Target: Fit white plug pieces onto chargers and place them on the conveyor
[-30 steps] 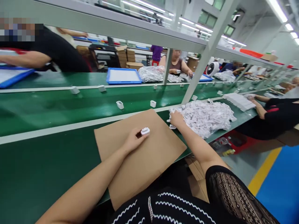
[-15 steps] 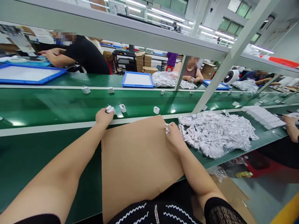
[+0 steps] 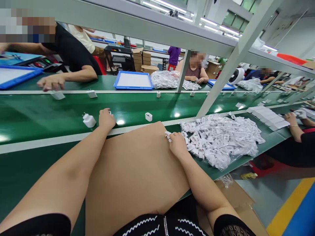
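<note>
My left hand [image 3: 107,119] is over the green belt, fingers closed round a white charger housing [image 3: 110,112], mostly hidden behind them. Just left of it a white plug charger [image 3: 89,120] with prongs up stands on the belt. Another open white housing [image 3: 148,116] sits farther right on the belt. My right hand [image 3: 178,144] is closed on some small white plastic parts [image 3: 168,136], above the right edge of the brown cardboard sheet [image 3: 137,170]. Beside that hand lies a large heap of similar white parts [image 3: 223,137], partly under clear plastic.
A metal post [image 3: 221,75] slants up past the belt. Across the belt, a co-worker's hand [image 3: 52,82] is at a white piece [image 3: 57,95], near a blue-framed tray [image 3: 134,80]. White boxes [image 3: 268,116] lie in a row at right, by another person's hand [image 3: 291,119].
My left hand has let go of the plug charger and closed on the housing beside it. The view has shifted. A co-worker's hand has reached down to the belt's far edge at left.
</note>
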Action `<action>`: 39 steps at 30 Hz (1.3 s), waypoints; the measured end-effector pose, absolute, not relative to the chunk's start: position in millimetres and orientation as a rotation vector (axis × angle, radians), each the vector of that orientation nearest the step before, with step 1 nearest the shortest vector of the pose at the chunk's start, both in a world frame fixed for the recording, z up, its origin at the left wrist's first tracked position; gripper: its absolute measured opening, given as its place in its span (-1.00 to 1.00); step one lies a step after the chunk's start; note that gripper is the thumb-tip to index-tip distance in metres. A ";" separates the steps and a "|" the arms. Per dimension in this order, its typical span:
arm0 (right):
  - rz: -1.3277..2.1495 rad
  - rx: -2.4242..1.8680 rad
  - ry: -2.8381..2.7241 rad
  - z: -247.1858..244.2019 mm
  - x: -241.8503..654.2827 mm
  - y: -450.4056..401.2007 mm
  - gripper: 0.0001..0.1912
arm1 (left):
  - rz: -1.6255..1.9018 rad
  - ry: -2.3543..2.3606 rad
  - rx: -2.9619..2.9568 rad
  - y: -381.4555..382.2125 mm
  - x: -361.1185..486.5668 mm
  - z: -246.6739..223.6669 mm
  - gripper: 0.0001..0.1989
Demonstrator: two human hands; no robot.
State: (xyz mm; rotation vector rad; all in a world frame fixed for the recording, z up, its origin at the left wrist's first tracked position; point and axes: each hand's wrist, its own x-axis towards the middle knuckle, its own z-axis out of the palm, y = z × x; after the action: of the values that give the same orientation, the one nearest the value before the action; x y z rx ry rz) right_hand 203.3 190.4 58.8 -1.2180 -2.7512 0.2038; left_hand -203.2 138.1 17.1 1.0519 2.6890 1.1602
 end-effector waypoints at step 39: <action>1.344 -0.839 -2.233 37.9 196.1 178.0 -0.63 | 0.935 2.600 1.765 23.1 30.5 23.3 -0.42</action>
State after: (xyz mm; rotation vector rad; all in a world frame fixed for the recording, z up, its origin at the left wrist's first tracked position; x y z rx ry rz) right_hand 196.1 178.0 37.9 -0.8389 -2.2331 1.3440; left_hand 30.5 23.1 23.3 1.7646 2.6002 0.9346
